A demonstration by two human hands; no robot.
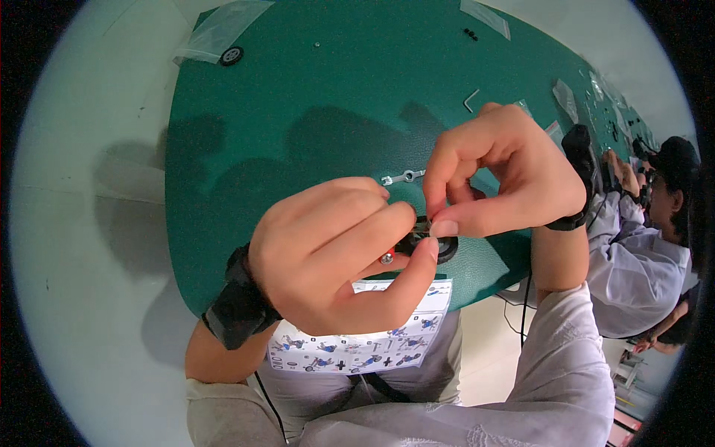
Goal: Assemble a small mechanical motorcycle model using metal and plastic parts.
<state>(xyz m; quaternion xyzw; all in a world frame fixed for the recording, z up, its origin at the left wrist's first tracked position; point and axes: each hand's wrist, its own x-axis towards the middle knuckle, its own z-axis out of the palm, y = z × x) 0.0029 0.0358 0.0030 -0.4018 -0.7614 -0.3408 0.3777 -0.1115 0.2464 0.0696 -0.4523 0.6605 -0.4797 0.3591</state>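
A black wheel [232, 56] lies at the far left of the green bench [357, 82] as the left hand's [339, 257] fingers grip a red-and-black assembly [448, 251] over the near edge; the right hand's [506, 175] fingers pinch a small, mostly hidden piece [429, 226] at it, a hex key [468, 102] beyond.

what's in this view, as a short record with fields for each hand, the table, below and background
left hand: holds a small red-and-black assembly, partly hidden
right hand: thumb and forefinger close together at it; any pinched piece unclear
green table: silver-grey bar with a central ring, silver L-shaped hex key, black spoked wheel by a clear plastic bag
below hands: white sheet with printed pictures
background right: co-worker in white top
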